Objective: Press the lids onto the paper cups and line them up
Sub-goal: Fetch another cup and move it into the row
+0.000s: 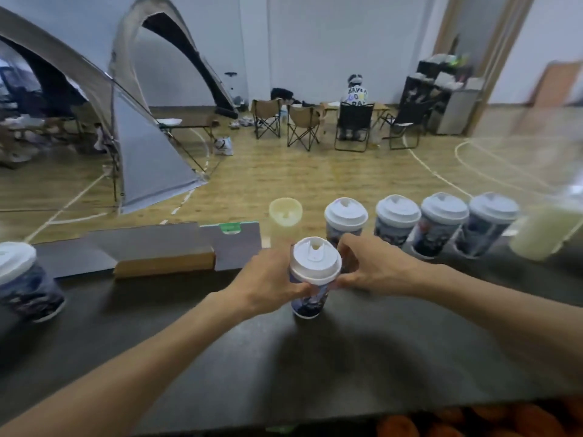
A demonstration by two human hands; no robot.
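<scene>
So by this point most of the job looked done. Four lidded paper cups sat in a row along the far edge of the dark table [378, 357], running from about 12 o'clock out toward 2 o'clock: first one [345, 219], next [397, 220], third [443, 223], and the last [490, 222]. All four had their white lids on, and they stood close together in a fairly even line.

The cup being worked on [310, 290] was dead centre, a bit nearer to me than the row, standing upright on the table. Its white lid [315, 260] was already sitting on top and looked level, though I couldn't tell whether it had fully snapped down.

Both hands were on it. The left hand [268, 279] curled round the left side just under the lid rim, and the right hand [372, 266] pinched the right side the same way, fingers bent and closed snug against the cup rather than spread.

What was left, as far as I could judge: slide this one into the row, probably at the 12 o'clock end, then deal with the stray lidded cup [23, 279] way over at 9 o'clock. There was also a flat open cardboard box [164, 247] at 11 o'clock and a blurry pale yellow container [285, 216] just behind the cup.
</scene>
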